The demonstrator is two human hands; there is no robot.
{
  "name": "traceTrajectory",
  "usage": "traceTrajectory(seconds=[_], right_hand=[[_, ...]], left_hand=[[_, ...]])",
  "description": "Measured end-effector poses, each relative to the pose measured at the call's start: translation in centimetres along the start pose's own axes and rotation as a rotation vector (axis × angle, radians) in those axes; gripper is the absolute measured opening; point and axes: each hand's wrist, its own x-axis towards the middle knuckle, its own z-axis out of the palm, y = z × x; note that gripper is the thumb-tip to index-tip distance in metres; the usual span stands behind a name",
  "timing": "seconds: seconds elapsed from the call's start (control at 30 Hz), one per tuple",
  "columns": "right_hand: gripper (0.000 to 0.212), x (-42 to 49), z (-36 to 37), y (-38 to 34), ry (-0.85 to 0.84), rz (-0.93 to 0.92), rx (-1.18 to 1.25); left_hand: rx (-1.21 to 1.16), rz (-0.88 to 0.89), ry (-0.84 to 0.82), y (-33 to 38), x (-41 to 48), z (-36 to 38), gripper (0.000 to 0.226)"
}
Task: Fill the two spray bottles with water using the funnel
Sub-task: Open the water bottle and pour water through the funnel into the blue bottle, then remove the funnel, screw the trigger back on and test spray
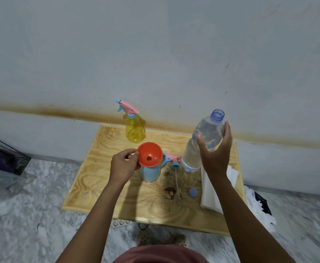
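Pinched orange funnel [149, 154] rim w/ L hand [124, 165], atop blue spray bottle [149, 172] mid table [90, 186]; gripped uncapped water bottle [202, 141] w/ R hand [215, 149]; yellow spray bottle [134, 130] at back edge.

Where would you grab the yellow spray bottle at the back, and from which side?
Probably its upper body just below the collar, from the right: the yellow spray bottle stands upright, narrows upward, and its pink trigger head points left, leaving the right side free.

Dim, even indoor light; soft arm shadows; wide-angle bending, blurred edges.
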Motion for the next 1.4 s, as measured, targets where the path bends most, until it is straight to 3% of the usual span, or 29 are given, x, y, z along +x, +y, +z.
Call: traceTrajectory(seconds=[0.1, 0.13, 0.2, 0.27, 0.33, 0.4, 0.43, 0.57, 0.7, 0.77, 0.87, 1.0, 1.13, 1.4], right_hand=[[0.052, -1.7, 0.2, -1.1, 0.279, -0.317, -0.168], [0.038, -2.4, 0.5, -1.7, 0.272, -0.414, -0.151], [0.017, -4.0, 1.4, -3.0, 0.062, -0.494, -0.089], [0.015, -5.0, 2.8, -4.0, -0.231, -0.32, -0.089], [0.028, -5.0, 4.4, -4.4, -0.511, 0.043, -0.149], [0.043, -4.7, 5.7, -4.3, -0.696, 0.311, -0.147], [0.044, -4.5, 6.3, -4.2, -0.728, 0.357, -0.143], [0.022, -4.2, 7.1, -4.5, -0.698, 0.373, -0.136], [0.02, -3.7, 7.1, -4.9, -0.663, 0.355, -0.159], [0.02, -3.6, 7.0, -4.9, -0.631, 0.346, -0.15], [0.016, -3.7, 6.8, -4.8, -0.626, 0.335, -0.108], [0.013, -4.2, 6.6, -4.5, -0.628, 0.316, -0.063], [0.014, -4.7, 6.6, -3.8, -0.611, 0.312, -0.042], [0.012, -5.7, 6.1, -3.3, -0.614, 0.322, -0.034]], left_hand=[[-0.012, -0.006, -0.008, -0.1, 0.1, 0.1, 0.023], [-0.018, -0.007, -0.01, -0.1, 0.1, 0.1, 0.022], [-0.026, -0.008, -0.015, -0.3, 0.2, 0.1, 0.022], [-0.026, -0.013, -0.015, -0.5, 0.4, 0.1, 0.022], [-0.038, -0.018, -0.015, -0.7, 0.4, 0.0, 0.023], [-0.054, -0.022, -0.027, -0.9, 0.4, 0.0, 0.023], [-0.06, -0.023, -0.035, -0.9, 0.3, -0.1, 0.024], [-0.106, -0.019, -0.075, -1.0, 0.1, -0.5, 0.025], [-0.154, -0.045, -0.09, -1.5, 0.1, -1.2, 0.026], [-0.057, -0.037, -0.11, -2.8, 0.6, -1.4, 0.026], [0.141, 0.028, -0.27, -4.3, 0.6, -1.2, 0.039], [0.183, 0.104, -0.391, -4.3, 0.2, 0.6, 0.046], [0.229, 0.17, -0.344, -5.4, 0.7, 1.8, 0.047], [0.23, 0.124, -0.31, -6.3, 1.6, 2.3, 0.052]])
